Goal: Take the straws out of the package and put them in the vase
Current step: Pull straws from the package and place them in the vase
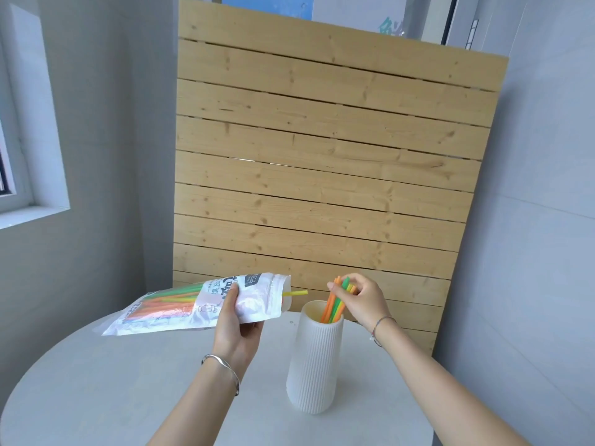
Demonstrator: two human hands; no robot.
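Note:
A white ribbed vase (314,362) stands upright on the round white table (112,397). My right hand (362,299) is above its mouth, pinching the upper ends of several orange and green straws (335,305) whose lower ends are inside the vase. My left hand (233,323) holds a clear plastic straw package (180,309) lying nearly level above the table, its open mouth facing right toward the vase. More orange, green and yellow straws fill the package. One yellow straw (294,293) pokes out of its opening.
A tall panel of pale wooden slats (322,156) leans upright just behind the table. Grey walls close in on both sides, with a window (19,140) at the left. Both wrists wear thin bracelets.

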